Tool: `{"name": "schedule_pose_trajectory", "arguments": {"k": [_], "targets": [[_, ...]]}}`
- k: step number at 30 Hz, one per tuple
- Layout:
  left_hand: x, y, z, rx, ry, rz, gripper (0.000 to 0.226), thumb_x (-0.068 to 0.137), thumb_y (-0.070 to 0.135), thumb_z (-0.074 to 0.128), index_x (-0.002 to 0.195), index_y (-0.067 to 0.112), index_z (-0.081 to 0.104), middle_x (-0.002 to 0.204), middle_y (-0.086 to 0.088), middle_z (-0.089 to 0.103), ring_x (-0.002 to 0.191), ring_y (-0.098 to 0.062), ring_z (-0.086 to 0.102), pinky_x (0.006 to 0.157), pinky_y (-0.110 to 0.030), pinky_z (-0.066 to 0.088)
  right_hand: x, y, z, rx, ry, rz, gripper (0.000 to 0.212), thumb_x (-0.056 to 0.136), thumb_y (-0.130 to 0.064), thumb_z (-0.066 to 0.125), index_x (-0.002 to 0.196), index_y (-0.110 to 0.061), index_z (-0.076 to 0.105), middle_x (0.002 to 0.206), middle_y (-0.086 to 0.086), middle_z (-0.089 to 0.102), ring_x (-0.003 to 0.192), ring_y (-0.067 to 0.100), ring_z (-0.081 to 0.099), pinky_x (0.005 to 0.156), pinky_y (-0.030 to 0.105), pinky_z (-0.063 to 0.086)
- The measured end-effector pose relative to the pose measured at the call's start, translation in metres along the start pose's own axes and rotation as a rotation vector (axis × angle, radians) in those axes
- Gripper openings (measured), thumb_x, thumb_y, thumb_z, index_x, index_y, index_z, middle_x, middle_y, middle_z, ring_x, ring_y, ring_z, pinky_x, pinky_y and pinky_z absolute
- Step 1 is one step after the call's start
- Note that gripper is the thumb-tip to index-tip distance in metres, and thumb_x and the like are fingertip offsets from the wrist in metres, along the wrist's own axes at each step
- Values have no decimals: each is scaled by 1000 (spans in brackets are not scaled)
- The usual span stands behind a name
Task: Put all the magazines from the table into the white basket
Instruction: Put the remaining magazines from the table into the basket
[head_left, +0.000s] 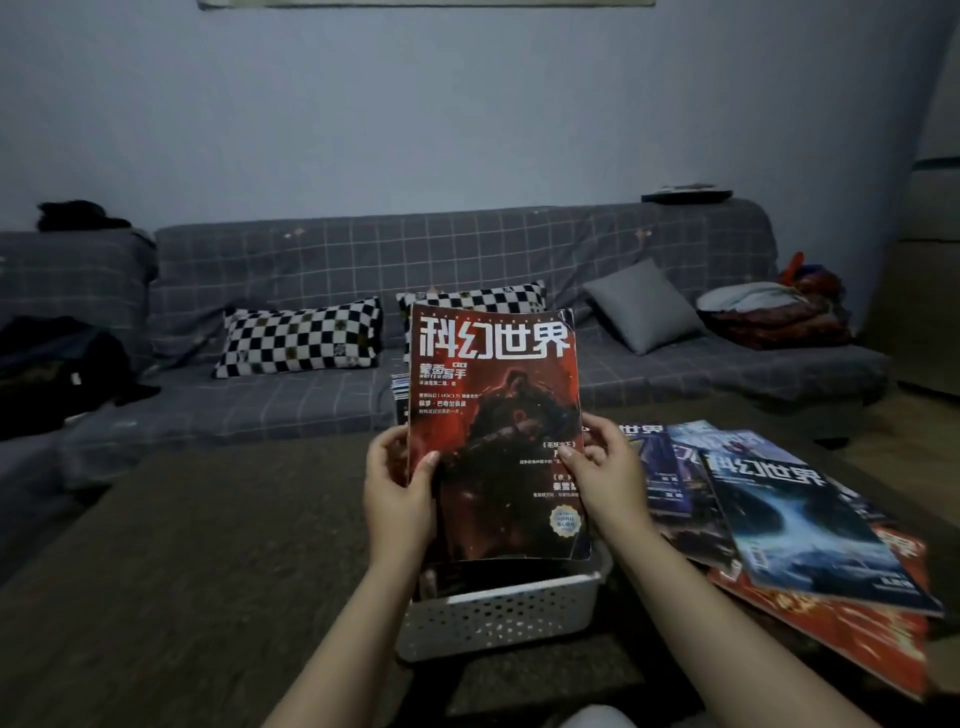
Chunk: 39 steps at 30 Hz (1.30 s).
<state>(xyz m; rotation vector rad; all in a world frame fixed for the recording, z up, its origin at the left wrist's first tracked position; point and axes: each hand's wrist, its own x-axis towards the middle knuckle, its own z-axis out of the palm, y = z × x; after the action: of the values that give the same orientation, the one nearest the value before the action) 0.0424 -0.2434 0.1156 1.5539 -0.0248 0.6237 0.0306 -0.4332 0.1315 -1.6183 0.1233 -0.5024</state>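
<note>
White perforated plastic basket (498, 613) sits at the near edge of the dark brown counter (208, 545), dark magazines already inside it. Directly above the basket, both hands hold a red-covered magazine with white Chinese title lettering (493, 415) upright, cover facing the camera, its lower edge just over the basket rim. Left hand (397, 493) grips the magazine's left edge, thumb on the cover, fingers curled behind. Right hand (605, 467) grips the right edge the same way, thumb across the cover. Toward the counter's right edge, a loose overlapping pile: blue-covered magazine with a swirling wave picture (800, 525) on top, orange-red magazine (857, 639) under it at the near right corner, purple-blue magazine (665, 478) further back. Beyond the counter's far edge, grey grid-patterned sofa (311, 249) with two black-and-white checkered pillows (301, 338) and a plain grey cushion (641, 306).
</note>
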Motion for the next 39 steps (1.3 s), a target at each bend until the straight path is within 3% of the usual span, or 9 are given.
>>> {"name": "schedule_pose_trajectory", "arguments": {"k": [6, 11, 19, 23, 26, 30, 34, 36, 39], "targets": [[5, -36, -15, 169, 56, -37, 24, 80, 10, 71, 93, 27, 59, 96, 0, 65, 88, -16, 64, 79, -36, 55, 8, 28, 21, -73, -18, 79, 29, 82, -1, 64, 99, -22, 51, 99, 9, 64, 84, 21, 65, 78, 42, 57], [-6, -47, -23, 296, 50, -86, 21, 76, 14, 77, 89, 20, 61, 96, -2, 65, 78, -6, 64, 71, -25, 53, -2, 50, 24, -217, 50, 12, 28, 82, -5, 65, 98, -22, 51, 91, -3, 58, 83, 14, 56, 70, 27, 46], [-10, -47, -25, 402, 55, -104, 16, 76, 20, 77, 84, 22, 62, 92, 4, 65, 81, -5, 61, 72, -25, 51, -5, 62, 24, -337, 94, 56, 32, 83, -7, 64, 111, -17, 51, 101, 2, 59, 92, 17, 58, 71, 25, 47], [-11, -44, -23, 410, 47, -73, 28, 79, 19, 74, 106, 21, 67, 106, 6, 66, 94, -11, 65, 82, -34, 56, -8, 60, 26, -433, 92, 34, 44, 83, -13, 66, 124, -14, 51, 122, 4, 52, 112, 21, 52, 94, 32, 44], [-15, -40, -17, 364, 7, -62, 48, 86, 16, 68, 132, 16, 55, 124, 5, 63, 95, -2, 63, 85, -24, 54, -10, 58, 25, -424, 55, 21, 42, 86, -12, 62, 127, -10, 54, 123, 6, 61, 111, 21, 58, 88, 28, 45], [-16, -40, -15, 408, 17, -30, 44, 89, 18, 63, 132, 14, 52, 128, 0, 61, 92, -3, 65, 78, -25, 57, -12, 58, 24, -433, 36, 14, 47, 88, -16, 60, 134, -13, 50, 128, 5, 61, 117, 20, 57, 94, 30, 47], [-15, -43, -15, 463, 9, -51, 45, 89, 18, 63, 133, 17, 52, 122, 3, 66, 68, 16, 49, 57, -4, 40, -13, 54, 24, -459, 32, 6, 48, 89, -16, 59, 135, -15, 49, 124, 4, 63, 110, 20, 60, 82, 22, 43], [-16, -42, -15, 494, 11, -58, 48, 89, 20, 63, 135, 20, 51, 120, 2, 67, 78, 9, 57, 62, -7, 42, -15, 51, 24, -444, 25, 1, 44, 88, -16, 60, 131, -15, 53, 117, 3, 66, 101, 19, 62, 77, 23, 43], [-22, -43, -13, 518, -14, -41, 60, 88, 27, 64, 142, 21, 40, 133, -1, 59, 113, -12, 60, 91, -33, 53, -17, 50, 22, -385, 7, 3, 41, 87, -15, 61, 127, -16, 55, 113, 2, 67, 100, 14, 61, 80, 26, 47]]}}
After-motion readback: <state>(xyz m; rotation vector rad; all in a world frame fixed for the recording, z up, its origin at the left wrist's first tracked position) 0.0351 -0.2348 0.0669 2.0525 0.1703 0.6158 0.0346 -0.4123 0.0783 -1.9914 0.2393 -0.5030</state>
